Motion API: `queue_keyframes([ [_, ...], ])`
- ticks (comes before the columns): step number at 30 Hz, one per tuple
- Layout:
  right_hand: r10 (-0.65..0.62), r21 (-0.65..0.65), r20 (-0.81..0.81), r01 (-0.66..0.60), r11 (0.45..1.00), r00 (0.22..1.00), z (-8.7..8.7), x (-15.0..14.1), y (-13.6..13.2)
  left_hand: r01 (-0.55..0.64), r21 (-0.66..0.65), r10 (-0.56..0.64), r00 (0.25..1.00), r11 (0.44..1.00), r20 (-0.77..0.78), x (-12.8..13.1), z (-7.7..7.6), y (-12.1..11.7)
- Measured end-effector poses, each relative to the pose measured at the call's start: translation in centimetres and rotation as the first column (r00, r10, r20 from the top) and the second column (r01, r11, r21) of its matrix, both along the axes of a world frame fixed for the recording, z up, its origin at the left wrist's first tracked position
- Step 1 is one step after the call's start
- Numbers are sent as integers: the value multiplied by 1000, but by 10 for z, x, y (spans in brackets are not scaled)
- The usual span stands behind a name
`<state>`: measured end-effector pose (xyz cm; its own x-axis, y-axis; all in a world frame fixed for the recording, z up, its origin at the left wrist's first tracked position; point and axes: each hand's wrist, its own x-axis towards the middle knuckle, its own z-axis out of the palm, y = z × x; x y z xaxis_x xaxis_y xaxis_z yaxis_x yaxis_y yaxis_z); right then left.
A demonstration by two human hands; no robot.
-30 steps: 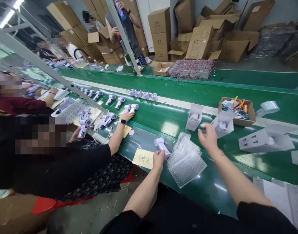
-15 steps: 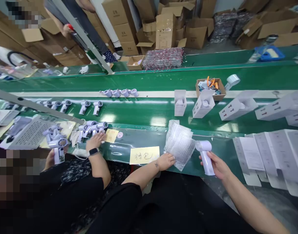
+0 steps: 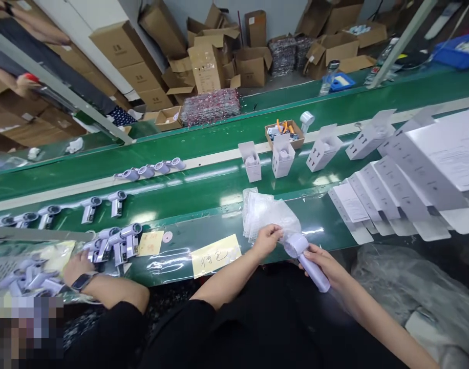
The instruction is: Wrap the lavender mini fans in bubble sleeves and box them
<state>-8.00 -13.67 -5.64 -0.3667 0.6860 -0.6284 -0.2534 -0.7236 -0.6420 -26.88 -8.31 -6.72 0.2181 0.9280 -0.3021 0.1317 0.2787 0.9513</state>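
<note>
My right hand (image 3: 323, 261) is wrapped round the handle of a lavender hair dryer (image 3: 315, 274), which is tilted with its round head toward the upper left. Just left of that head, my left hand (image 3: 268, 241) is closed in a pinch on the edge of a clear bubble-wrap bag (image 3: 286, 218). The bag's lifted end lies against the dryer head; whether the head is inside it I cannot tell. Beneath it is a small stack of more bubble-wrap bags (image 3: 253, 207) on the green bench. A handwritten yellow note (image 3: 215, 256) lies left of my left hand.
Open white boxes (image 3: 250, 164) stand along the green belt, and more white boxes (image 3: 372, 192) line the right. A co-worker's hand (image 3: 79, 266) is beside a group of lavender dryers (image 3: 115, 243) at left. A carton of tools (image 3: 284, 134) sits beyond the belt.
My head view has turned right. My right hand has brought the dryer left to the bags, its head now by my left hand. My left hand has gone from resting on the stack to pinching a bag.
</note>
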Motion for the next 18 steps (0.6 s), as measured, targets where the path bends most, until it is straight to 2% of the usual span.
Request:
queue_keyframes([
  [2, -17, -12, 49, 17, 1000, 999, -1, 5, -3, 25, 101, -23, 999, 995, -23, 4, 7, -1],
  [4, -54, -25, 66, 56, 998, 996, 2, 7, -7, 138, 298, -103, 986, 945, -132, 6, 12, -4],
  [5, -72, -39, 66, 74, 996, 995, 4, 7, -8, 215, 396, -139, 967, 893, -211, 6, 14, -7],
  [7, -130, -75, 70, 135, 988, 989, 9, 6, -9, 407, 522, -228, 899, 750, -374, 3, 14, -13],
  [9, -205, -104, 96, 215, 971, 974, 14, 7, -8, 554, 555, -302, 822, 621, -483, 3, 11, -18],
  [10, -234, -112, 115, 247, 963, 965, 16, 8, -6, 588, 558, -321, 800, 585, -507, 5, 10, -19],
  [13, -253, -106, 130, 267, 958, 959, 18, 16, 1, 607, 569, -303, 785, 555, -541, 23, 16, -14],
  [16, -264, -135, 100, 276, 952, 959, 16, 30, 10, 690, 514, -361, 714, 510, -600, 54, 30, 3],
  [17, -268, -165, 85, 279, 946, 960, 14, 34, 13, 715, 475, -410, 690, 512, -597, 63, 34, 9],
  [18, -268, -204, 72, 277, 939, 961, 12, 39, 15, 727, 420, -465, 677, 543, -570, 71, 36, 16],
])
